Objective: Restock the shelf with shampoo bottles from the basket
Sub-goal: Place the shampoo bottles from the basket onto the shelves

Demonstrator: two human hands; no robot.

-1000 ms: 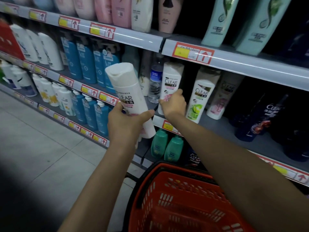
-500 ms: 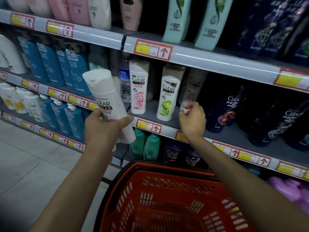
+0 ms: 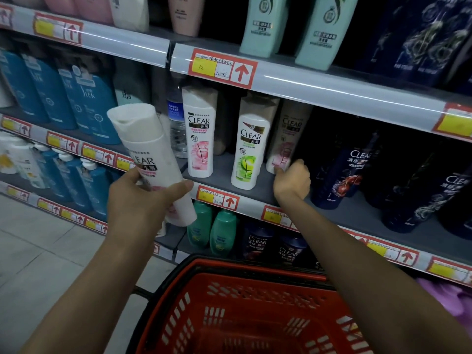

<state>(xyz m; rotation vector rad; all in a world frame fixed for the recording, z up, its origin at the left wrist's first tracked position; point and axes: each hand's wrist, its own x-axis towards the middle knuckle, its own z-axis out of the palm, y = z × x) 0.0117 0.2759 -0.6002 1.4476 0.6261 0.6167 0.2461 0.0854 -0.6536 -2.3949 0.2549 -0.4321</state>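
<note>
White plastic fills the left hand (image 3: 139, 200): thumb and fingers are wrapped round the lower half of the tilted bottle (image 3: 143, 146). The thumb lies across the front with its tip pointing right, and the other fingers are hidden behind. The right hand (image 3: 292, 178) is over the shelf (image 3: 222, 172), fingers curled tight at the foot of the back bottle (image 3: 290, 134). One fingertip presses that bottle's base, but the back of the hand covers how far the grip goes round.

The tilted bottle is held in front of the shelf edge, up and to the left of the basket (image 3: 255, 268), with its cap end uppermost and leaning left. It is white with a flip cap, has "CLEAR" printed on the front, and shows pink near the bottom. The thumb covers part of the label, and the pink print is blurred.

On the shelf the pink bottle (image 3: 200, 134) and the green bottle (image 3: 249, 144) stand upright near the front, apart from each other. The back bottle stands just right of the green one and further in, shadowed, its print faint. A water bottle (image 3: 176, 118) stands behind the pink bottle's left side. Dark bottles (image 3: 342, 172) fill the shelf to the right, and their labels are hard to read. The red basket is cut off by the bottom edge, and its inside is too dim to make out.
</note>
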